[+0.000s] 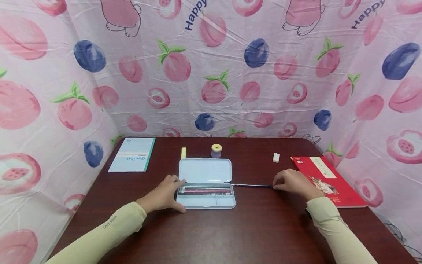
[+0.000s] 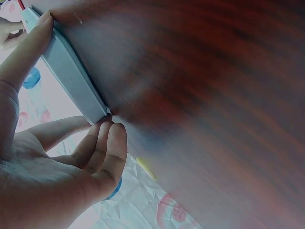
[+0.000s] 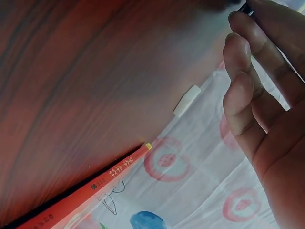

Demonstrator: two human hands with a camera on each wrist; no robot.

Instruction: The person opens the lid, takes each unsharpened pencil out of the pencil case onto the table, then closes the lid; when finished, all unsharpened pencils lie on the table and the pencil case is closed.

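An open light blue pencil case (image 1: 205,171) lies in the middle of the dark wooden table (image 1: 257,231), with several pencils (image 1: 204,190) in its lower tray. My left hand (image 1: 172,194) holds the case's left end, thumb at the near corner and fingers at the far one. In the left wrist view the left hand (image 2: 97,143) touches the pencil case (image 2: 71,81) at its corner. A thin dark pencil (image 1: 252,185) runs from the case's right edge to my right hand (image 1: 275,184), which pinches its end. The right wrist view shows my right hand's fingers (image 3: 248,81) curled at the pencil's end (image 3: 245,7).
A notebook marked Gambit (image 1: 132,154) lies at the back left. A yellow strip (image 1: 183,153), a small purple spool (image 1: 216,150) and a white eraser (image 1: 276,157) lie behind the case. A red book (image 1: 333,183) sits at the right edge. Fruit-printed cloth walls surround the table.
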